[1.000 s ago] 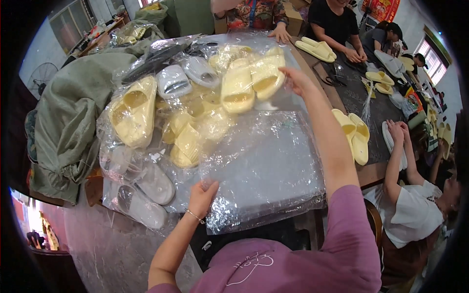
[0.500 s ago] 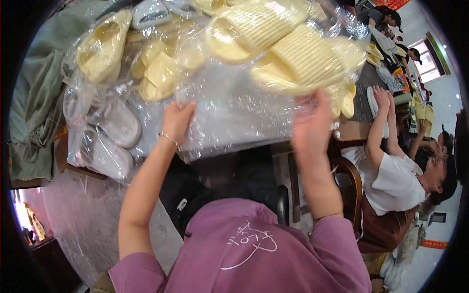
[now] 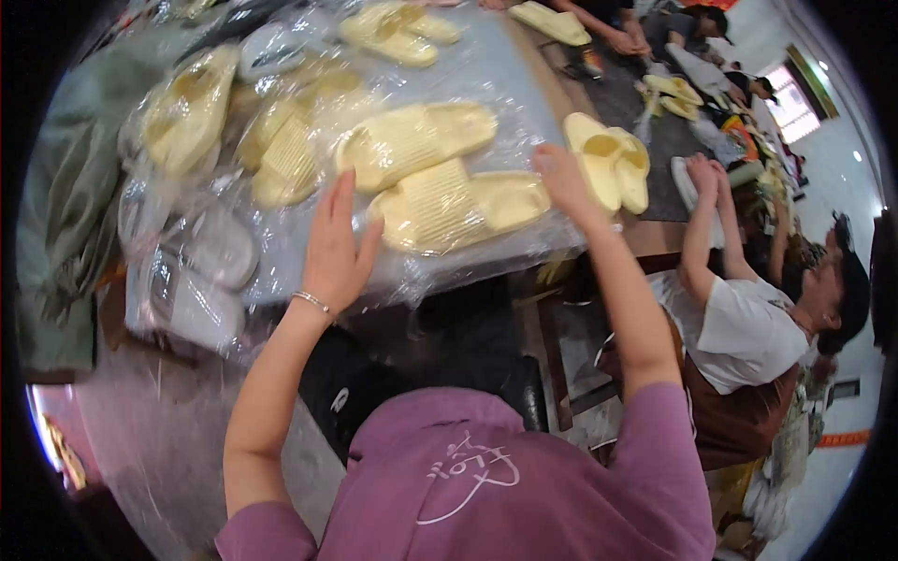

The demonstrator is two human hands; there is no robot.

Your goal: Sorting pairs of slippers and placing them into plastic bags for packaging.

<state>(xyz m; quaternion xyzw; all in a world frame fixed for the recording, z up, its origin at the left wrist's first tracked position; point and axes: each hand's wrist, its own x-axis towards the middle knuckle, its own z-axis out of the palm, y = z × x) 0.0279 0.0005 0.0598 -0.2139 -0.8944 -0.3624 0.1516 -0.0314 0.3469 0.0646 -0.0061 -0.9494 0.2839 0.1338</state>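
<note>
A pair of pale yellow ribbed slippers [image 3: 430, 206] in a clear plastic bag [image 3: 412, 241] lies on the table between my hands, the two slippers side by side with toes to the left. My left hand [image 3: 337, 251] is open by their toe ends, thumb apart from the stretched fingers, touching or just over the film. Beyond the heel ends, my right hand [image 3: 564, 182] is closed, its curled fingers seemingly pinching the bag's edge. Just right of it sits an unwrapped yellow pair [image 3: 608, 164].
Bagged yellow slippers [image 3: 285, 150] and bagged grey-white slippers [image 3: 196, 290] crowd the table's left side. Another yellow pair [image 3: 398, 33] lies at the far edge. Green cloth [image 3: 65, 215] hangs at left. A person in a white top [image 3: 753, 327] sits at right, with more people beyond.
The bagged yellow slippers, held up close before, now lie on the table. My left hand has let go of the film and spread; my right hand has moved slightly up and left.
</note>
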